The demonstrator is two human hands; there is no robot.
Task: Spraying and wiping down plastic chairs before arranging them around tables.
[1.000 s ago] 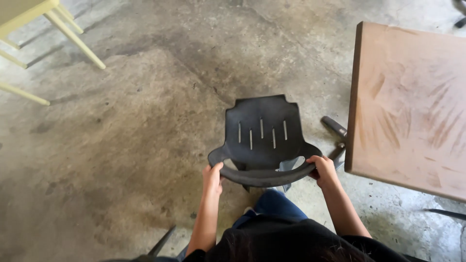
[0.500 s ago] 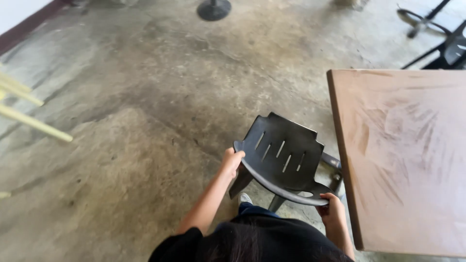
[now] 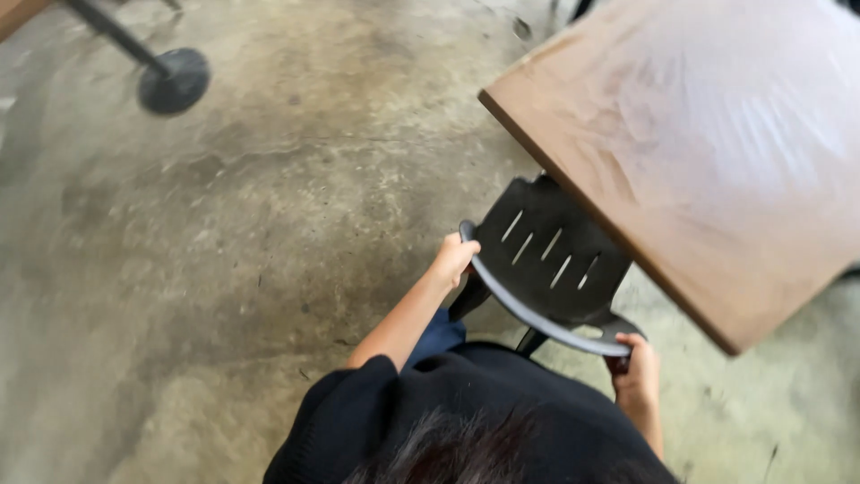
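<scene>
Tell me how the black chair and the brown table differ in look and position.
The chair is black, with slits in its seat; the table has a plain brown wooden top. The chair is gripped at its curved back by the left hand and right hand; nobody touches the table. The chair's seat sits partly under the table's edge. Both stand over the same concrete floor.

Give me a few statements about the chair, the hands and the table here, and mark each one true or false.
1. Both hands grip the chair by its backrest. True: the left hand and the right hand hold its two ends.
2. The chair is white. False: it is black.
3. The chair's front edge is hidden under the table. True.
4. The floor is carpeted. False: it is bare stained concrete.
5. A round black base stands at the upper left. True.
6. The seat is solid. False: it has slots.
</scene>
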